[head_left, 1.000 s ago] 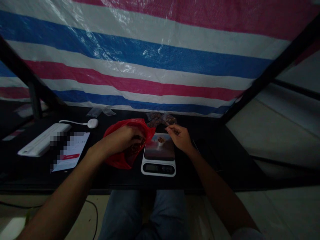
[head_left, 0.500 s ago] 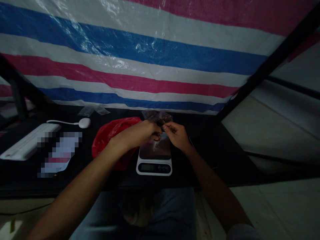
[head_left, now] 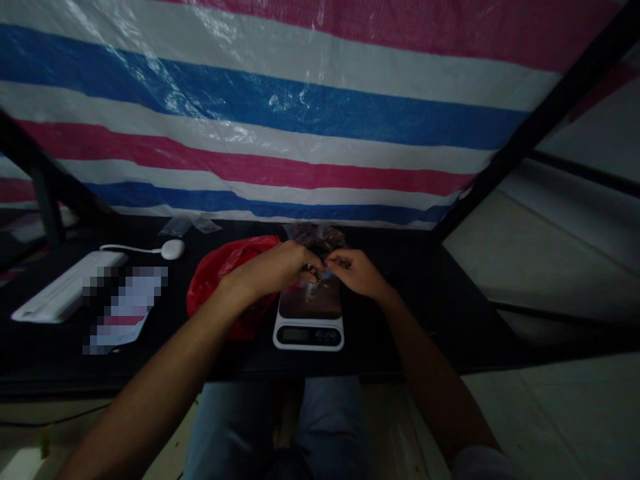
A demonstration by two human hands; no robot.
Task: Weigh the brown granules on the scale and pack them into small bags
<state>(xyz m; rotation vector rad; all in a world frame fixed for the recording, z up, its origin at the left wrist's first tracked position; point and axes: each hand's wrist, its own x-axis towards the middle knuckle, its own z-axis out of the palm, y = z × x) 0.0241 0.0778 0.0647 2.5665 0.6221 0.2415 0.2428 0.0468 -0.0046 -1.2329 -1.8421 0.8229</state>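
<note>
Scale, head view: white body with a dark display strip and a metal plate (head_left: 309,337), flat on the black table (head_left: 385,347) straight in front of the person; the digits are too dim to read.
Left hand: reaches across the red bag to a place above the back of the plate (head_left: 296,265), its fingers curled and pointing down; brown bits show at the fingertips, but whether they are gripped cannot be told.
Right hand: comes in from the other side, over the plate's back corner (head_left: 353,272), thumb and forefinger drawn together close to the left fingertips; what lies between them cannot be made out.
Small cup: pale, on the plate under the left fingers (head_left: 311,287), mostly covered by them.
Red bag: crumpled plastic, just left of the scale (head_left: 213,270), partly hidden behind the left forearm.
Filled bags: clear plastic with dark brown contents (head_left: 320,233), just behind the hands.
Flat clear bags: near the table's back edge, left of centre (head_left: 193,224).
Table's left side: long white bar (head_left: 60,293), white round piece on a cord (head_left: 173,249), printed sheet partly pixelated (head_left: 131,310).
Backdrop: striped plastic sheeting in red, white and blue (head_left: 280,113).
</note>
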